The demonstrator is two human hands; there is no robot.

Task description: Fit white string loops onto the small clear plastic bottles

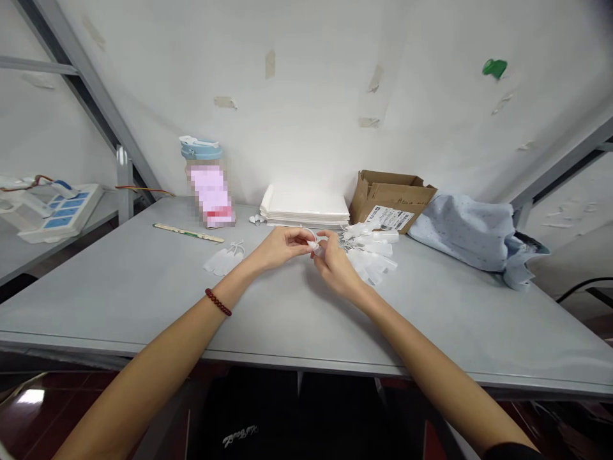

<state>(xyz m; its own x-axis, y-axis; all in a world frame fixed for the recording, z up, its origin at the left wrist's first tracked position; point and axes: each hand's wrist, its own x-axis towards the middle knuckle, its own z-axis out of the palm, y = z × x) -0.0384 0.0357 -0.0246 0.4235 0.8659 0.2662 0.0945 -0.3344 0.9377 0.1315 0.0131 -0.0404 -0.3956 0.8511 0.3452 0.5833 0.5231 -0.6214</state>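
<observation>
One small white translucent plastic piece [313, 245] sits between both hands above the middle of the grey table [287, 319]. The left hand [282, 248] pinches it between thumb and fingers; the right hand [335, 263] seems to grip its near end, though the fingers partly hide it. A light left pinch and small right fingertip moves should serve best. From it, a pile of white looped tags [380, 248] lies at three o'clock, a smaller fan of similar tags [224, 262] at nine.

From the right hand [334, 265], grey tabletop [292, 322] lies open toward seven o'clock; white pieces [378, 246] block three, a white stack [306, 203] eleven.
</observation>
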